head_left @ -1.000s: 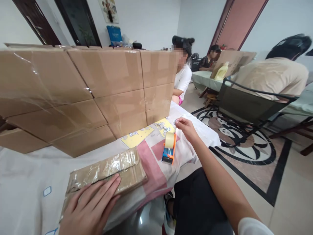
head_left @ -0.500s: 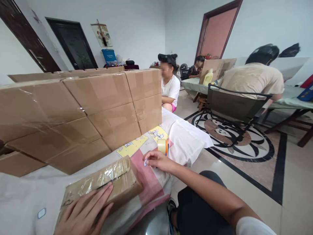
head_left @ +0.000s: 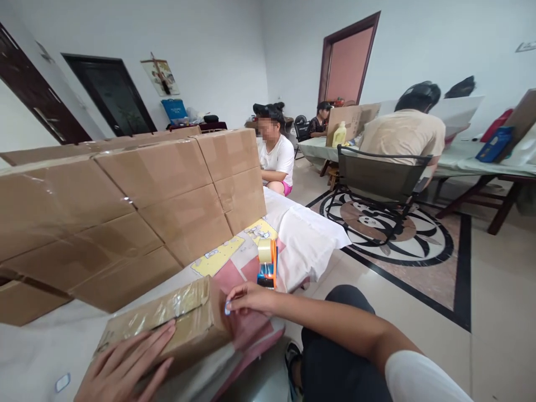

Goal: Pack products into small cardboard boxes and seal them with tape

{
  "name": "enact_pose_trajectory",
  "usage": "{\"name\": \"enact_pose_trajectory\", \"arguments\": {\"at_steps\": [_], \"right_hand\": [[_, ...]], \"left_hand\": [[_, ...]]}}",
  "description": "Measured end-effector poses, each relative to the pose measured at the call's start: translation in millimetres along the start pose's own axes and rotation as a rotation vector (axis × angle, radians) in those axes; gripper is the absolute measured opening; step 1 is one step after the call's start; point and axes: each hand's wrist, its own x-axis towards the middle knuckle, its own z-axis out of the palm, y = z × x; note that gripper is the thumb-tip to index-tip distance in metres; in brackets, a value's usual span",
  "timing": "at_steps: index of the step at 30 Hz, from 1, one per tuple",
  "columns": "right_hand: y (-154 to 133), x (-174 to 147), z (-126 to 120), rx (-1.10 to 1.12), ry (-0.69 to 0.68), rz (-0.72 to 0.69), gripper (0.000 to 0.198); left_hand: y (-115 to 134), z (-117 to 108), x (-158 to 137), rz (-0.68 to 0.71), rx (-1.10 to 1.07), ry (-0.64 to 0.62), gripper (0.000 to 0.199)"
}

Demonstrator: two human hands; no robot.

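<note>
A taped cardboard box (head_left: pixel 196 329) lies on the cloth-covered table in front of me. My left hand (head_left: pixel 129 360) rests flat on its near side, fingers stretched over the top. At the box's right end, my right hand (head_left: pixel 247 298) pinches a small white-and-blue sticker (head_left: pixel 227 307) between thumb and fingers. The sticker is close to the end face; whether it touches the cardboard I cannot tell. Just beyond that hand stands an orange-and-blue tape dispenser (head_left: pixel 267 262) with a roll of clear tape.
Stacked cardboard boxes (head_left: pixel 176 190) form a wall along the table's far side. A white rounded patch with a blue border (head_left: pixel 62 382) lies at lower left. One person (head_left: pixel 278 153) sits beyond the boxes; another (head_left: pixel 402 131) sits in a chair (head_left: pixel 377 173) at right.
My right hand has moved left and down, bringing the sticker to the box's end. The dispenser shows more fully. My left hand stays on the box, and the view has turned slightly right.
</note>
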Motion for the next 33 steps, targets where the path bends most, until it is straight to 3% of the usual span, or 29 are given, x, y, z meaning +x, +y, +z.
{"name": "enact_pose_trajectory", "arguments": {"at_steps": [3, 7, 11, 16, 29, 31, 33], "right_hand": [[5.1, -7.2, 3.3, 0.079, 0.002, -0.046, 0.045], [9.8, -12.5, 5.3, 0.156, 0.109, -0.134, 0.041], [9.7, -6.0, 5.8, 0.167, 0.054, -0.169, 0.044], [4.1, 1.7, 8.7, 0.054, -0.042, -0.168, 0.039], [14.3, 20.4, 14.8, -0.043, -0.064, -0.299, 0.031], [19.6, 24.1, 13.7, -0.066, -0.001, -0.363, 0.035], [23.7, 29.2, 11.1, -0.091, 0.05, -0.401, 0.051]], "left_hand": [[7.5, -6.6, 4.6, -0.072, 0.014, -0.013, 0.052], [20.5, -9.4, 6.2, -0.212, 0.015, -0.036, 0.047], [26.5, -4.6, 2.0, -0.278, -0.035, 0.001, 0.048], [27.0, -3.1, 3.2, -0.294, -0.055, 0.046, 0.048], [29.0, 0.3, 1.6, -0.292, -0.063, 0.06, 0.051], [26.6, 2.1, -1.5, -0.271, -0.036, 0.065, 0.053], [23.0, 3.5, -5.0, -0.246, -0.001, 0.079, 0.054]]}}
